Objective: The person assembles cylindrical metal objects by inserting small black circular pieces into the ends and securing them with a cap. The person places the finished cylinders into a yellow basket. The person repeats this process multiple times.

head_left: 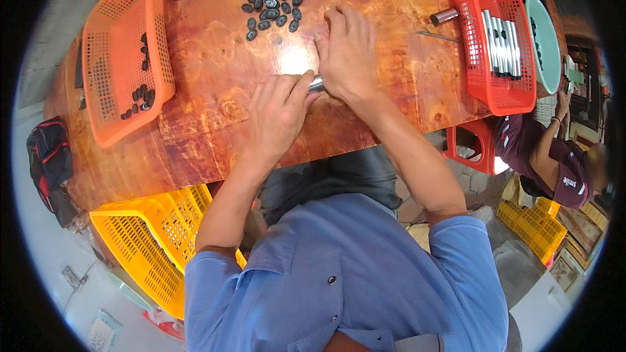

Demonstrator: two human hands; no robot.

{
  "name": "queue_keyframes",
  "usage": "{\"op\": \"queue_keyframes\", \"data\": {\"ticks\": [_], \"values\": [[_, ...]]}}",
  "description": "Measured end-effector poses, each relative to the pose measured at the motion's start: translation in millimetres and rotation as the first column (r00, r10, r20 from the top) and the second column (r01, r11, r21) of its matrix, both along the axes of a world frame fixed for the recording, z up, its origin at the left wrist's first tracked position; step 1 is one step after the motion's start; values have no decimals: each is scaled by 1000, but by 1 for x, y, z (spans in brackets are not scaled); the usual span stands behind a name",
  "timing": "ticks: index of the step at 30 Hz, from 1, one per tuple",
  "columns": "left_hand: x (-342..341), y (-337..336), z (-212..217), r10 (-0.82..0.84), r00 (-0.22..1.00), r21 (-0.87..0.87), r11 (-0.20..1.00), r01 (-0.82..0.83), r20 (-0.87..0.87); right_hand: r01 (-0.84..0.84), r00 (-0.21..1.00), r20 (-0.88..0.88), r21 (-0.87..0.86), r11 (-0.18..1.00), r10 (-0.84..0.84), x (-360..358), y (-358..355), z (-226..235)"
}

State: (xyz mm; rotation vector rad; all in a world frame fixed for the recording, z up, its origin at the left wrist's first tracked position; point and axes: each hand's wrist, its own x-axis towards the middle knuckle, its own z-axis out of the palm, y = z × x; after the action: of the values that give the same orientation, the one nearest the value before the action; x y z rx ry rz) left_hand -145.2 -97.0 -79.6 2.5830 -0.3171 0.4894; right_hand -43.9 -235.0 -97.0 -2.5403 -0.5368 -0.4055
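A short shiny metal tube (316, 84) lies at the front middle of the wooden table. My left hand (277, 107) is closed around its left part, thumb and fingers pinching it near the table top. The heel of my right hand (350, 55) rests against the tube's right end and hides it. My right fingers reach forward over the table, apart from the thumb, and do not wrap the tube. Just beyond my hands lies a loose pile of small oval black plastic pieces (271, 14).
An orange basket (166, 65) with some black pieces stands left. A red basket (479, 58) holding silver tubes stands right, beside a pale green basin (554, 45). A dark tube (445, 16) and thin rod (438, 36) lie nearby. Yellow crates (140, 234) sit below left. Another person (544, 150) is at right.
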Motion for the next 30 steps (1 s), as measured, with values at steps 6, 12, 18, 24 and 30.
{"op": "queue_keyframes", "data": {"ticks": [6, 12, 18, 24, 30], "values": [[2, 1, -2, -9, 999, 21, 1000, 10, -38, -71, 996, 65, 56, 996, 67, 7, -5, -2], [-2, -7, -12, 81, 996, 122, 990, -77, -28, -39, 999, -8, 34, 999, 39, 8, -1, -7], [-1, -7, 2, 62, 997, 100, 993, -57, -43, 118, 951, -275, 747, 655, 142, 28, -23, -35], [-87, -13, 22, 62, 904, -651, 673, -351, -424, 128, 936, -341, 556, 821, 85, 19, -25, -13], [-212, 30, 31, 350, 800, -609, 520, -599, -488, 43, 957, -275, 441, 897, 89, 36, -38, -24]]}}
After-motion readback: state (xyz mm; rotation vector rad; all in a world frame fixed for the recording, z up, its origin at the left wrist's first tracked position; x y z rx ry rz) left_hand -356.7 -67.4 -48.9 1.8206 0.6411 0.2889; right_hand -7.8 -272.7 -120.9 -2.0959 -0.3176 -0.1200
